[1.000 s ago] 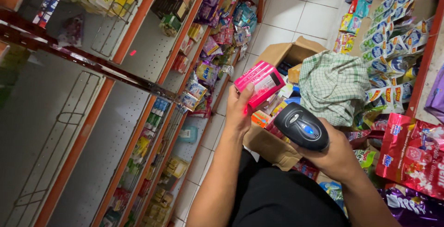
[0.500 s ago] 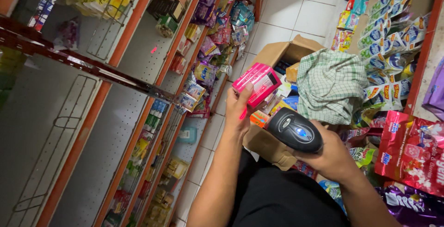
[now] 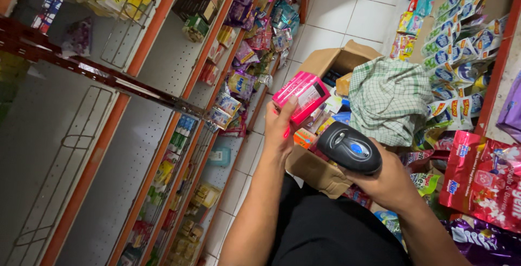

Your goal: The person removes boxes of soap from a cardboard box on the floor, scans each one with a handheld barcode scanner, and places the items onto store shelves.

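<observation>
Shelving: orange-framed store shelves (image 3: 163, 81) run along the left, partly stocked with small packets.
Carton: an open cardboard box (image 3: 325, 62) sits on the tiled floor, a green checked cloth (image 3: 388, 98) draped over it.
Right hand (image 3: 388, 182): wrapped closed around a black handheld barcode scanner (image 3: 350, 148), aimed toward the box.
Left hand (image 3: 279, 130): fingers closed on a pink rectangular packet (image 3: 301, 95), held up above the carton, just beside the scanner.

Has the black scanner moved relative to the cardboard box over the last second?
Yes, slightly. The black scanner in the right hand has drifted a little left, toward the pink box in the left hand, judged against the cardboard box.
</observation>
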